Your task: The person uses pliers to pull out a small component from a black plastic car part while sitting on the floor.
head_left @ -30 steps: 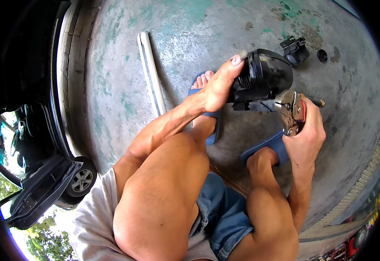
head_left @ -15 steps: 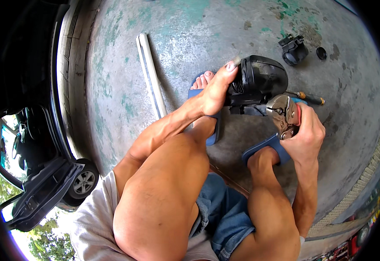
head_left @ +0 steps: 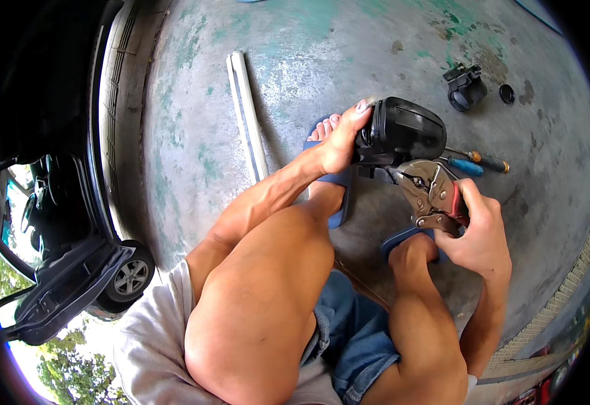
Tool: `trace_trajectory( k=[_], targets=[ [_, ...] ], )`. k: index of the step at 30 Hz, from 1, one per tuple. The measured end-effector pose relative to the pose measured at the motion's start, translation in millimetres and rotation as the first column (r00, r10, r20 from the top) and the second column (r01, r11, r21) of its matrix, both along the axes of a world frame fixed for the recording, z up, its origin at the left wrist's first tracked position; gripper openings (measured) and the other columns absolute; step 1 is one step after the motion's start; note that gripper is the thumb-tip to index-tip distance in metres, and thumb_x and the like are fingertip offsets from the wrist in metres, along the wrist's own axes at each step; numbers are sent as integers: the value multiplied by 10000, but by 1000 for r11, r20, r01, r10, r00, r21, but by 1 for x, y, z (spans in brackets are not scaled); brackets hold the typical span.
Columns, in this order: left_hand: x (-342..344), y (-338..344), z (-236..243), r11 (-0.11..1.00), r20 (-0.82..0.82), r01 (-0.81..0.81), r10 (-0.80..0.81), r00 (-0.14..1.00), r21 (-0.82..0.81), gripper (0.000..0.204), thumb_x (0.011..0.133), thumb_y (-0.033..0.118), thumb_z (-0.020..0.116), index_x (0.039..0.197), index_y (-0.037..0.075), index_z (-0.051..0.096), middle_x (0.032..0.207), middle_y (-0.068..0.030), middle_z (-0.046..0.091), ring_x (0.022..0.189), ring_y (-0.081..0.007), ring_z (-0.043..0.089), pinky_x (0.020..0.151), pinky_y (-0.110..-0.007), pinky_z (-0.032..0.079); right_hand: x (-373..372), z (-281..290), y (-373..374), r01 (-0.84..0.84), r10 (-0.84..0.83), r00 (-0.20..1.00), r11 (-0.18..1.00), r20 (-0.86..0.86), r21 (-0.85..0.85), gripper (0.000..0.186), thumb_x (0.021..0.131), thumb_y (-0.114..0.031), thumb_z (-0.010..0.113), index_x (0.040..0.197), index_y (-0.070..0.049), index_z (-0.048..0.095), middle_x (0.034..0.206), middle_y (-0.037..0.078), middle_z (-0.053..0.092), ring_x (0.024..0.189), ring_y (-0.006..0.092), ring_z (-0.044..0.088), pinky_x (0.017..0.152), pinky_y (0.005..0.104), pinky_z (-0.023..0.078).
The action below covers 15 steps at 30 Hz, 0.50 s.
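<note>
My left hand (head_left: 341, 142) is closed on the near left end of a glossy black housing that looks like a car side mirror (head_left: 411, 129), held above the floor. The thumb lies along its edge, and the other fingers are hidden beneath. In my right hand (head_left: 482, 237) are metal locking pliers (head_left: 422, 189) with a red part at the handle. Their jaws are at the mirror's underside, by a short dark piece sticking out there. Whether the jaws grip that piece I cannot tell.
Two screwdrivers, one blue-handled (head_left: 465, 166) and one with a dark handle (head_left: 494, 163), lie beyond the pliers. A black plastic part (head_left: 465, 88) and a round black cap (head_left: 506, 94) rest farther off. At left are a pale strip (head_left: 246, 115) and a car with an open door (head_left: 59, 290).
The pliers have shifted left and slightly nearer me, with their jaws turned closer to the mirror's underside. The blue screwdriver handle shows more fully. My left hand keeps its hold.
</note>
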<state>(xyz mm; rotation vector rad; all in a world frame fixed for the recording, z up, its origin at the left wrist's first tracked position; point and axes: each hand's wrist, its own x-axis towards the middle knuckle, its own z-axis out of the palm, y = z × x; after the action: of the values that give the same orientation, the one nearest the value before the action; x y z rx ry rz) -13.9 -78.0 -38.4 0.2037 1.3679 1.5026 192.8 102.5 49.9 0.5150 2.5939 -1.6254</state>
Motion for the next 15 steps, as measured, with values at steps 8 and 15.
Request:
trace_trajectory(
  k=[8,15],
  targets=[
    [0,-6,-31,997,-35,76,-76,996,-28,748,965,618,447,1390,5,504,1294,-150,637,1151,-248,643,1003,-402,523,4,-24,-13,172,-123,979,925,-160,339,380,655,-3,735,997,-5,571,818,151,628,734,363,635,663,422,514],
    [-6,24,44,874,-82,301,-293,953,382,1247,601,493,954,1539,0,296,1427,-154,532,1287,-258,546,1119,-412,411,5,-23,-2,225,-95,952,860,-290,458,367,608,27,696,953,-16,579,816,137,602,733,360,613,661,428,501]
  ],
)
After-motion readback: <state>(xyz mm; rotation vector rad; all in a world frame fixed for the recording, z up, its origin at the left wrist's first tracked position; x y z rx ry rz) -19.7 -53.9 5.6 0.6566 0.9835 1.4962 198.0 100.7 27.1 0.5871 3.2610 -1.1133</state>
